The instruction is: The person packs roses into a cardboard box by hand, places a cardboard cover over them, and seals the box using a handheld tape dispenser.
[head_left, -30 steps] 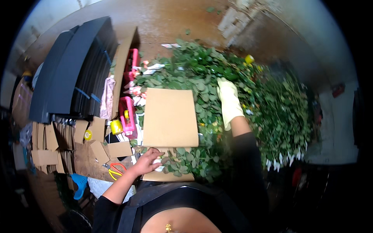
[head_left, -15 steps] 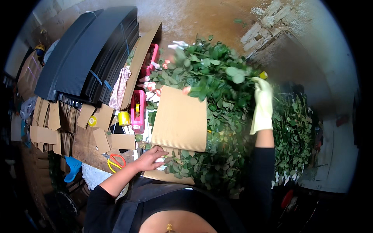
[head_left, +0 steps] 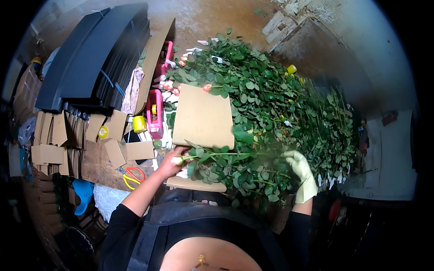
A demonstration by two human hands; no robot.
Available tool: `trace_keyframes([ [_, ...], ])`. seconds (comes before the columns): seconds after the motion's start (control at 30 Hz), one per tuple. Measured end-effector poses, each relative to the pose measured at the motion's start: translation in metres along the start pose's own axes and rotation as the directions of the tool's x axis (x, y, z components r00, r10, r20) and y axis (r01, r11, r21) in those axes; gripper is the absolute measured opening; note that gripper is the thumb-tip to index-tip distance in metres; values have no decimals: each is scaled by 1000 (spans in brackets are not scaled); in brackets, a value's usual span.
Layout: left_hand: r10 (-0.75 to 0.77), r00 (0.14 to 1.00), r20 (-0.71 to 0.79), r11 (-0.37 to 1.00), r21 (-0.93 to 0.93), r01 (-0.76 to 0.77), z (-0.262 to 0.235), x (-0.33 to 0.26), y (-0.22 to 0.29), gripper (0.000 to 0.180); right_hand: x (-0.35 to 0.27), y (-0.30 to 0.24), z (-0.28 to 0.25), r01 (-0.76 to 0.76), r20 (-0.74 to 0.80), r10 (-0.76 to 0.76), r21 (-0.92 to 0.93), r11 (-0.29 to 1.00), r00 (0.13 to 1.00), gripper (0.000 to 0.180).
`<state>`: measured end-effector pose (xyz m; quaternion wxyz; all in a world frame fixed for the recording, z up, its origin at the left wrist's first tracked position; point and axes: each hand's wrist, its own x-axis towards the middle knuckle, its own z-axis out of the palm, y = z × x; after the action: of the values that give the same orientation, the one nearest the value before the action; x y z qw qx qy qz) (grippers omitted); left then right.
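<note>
In the head view, a cluttered workbench (head_left: 97, 165) is being covered by a heap of leafy rose stems (head_left: 289, 104), with a stained concrete floor (head_left: 212, 20) beyond. A rose stem (head_left: 217, 156) is being held across the lower edge of a corrugated cardboard sheet (head_left: 203, 117): its bud end is being pinched by the curled bare left hand (head_left: 172, 160), while its far end is being gripped by the closed, gloved right hand (head_left: 302, 174). Black sheets (head_left: 95, 54), cardboard pieces (head_left: 49, 135), yellow tape rolls (head_left: 139, 123) and orange scissors (head_left: 131, 177) are being kept at the left.
</note>
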<state>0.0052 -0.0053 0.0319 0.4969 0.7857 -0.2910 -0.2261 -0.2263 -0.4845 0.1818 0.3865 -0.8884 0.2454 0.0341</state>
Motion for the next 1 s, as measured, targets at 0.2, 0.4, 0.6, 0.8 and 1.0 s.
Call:
trace_keyframes([
  [0.2,61,998,-18,998,22,-61,-4,-1,5,45,-25,40,19,-126,84,164,-340,932,983,22],
  [0.4,109,993,40,991,79,-112,-5,-2,10,53,81,-44,8,-55,91,286,-884,465,954,33],
  [0.6,159,978,133,941,279,-191,-7,7,13,43,255,-108,60,-5,-170,-132,-630,777,977,36],
  [0.8,127,990,60,924,355,-140,-7,3,19,38,327,-137,90,-83,-326,-308,-795,602,894,23],
  [1.0,145,987,74,871,464,-163,-8,0,24,36,266,-160,49,462,-392,-566,-333,822,725,26],
])
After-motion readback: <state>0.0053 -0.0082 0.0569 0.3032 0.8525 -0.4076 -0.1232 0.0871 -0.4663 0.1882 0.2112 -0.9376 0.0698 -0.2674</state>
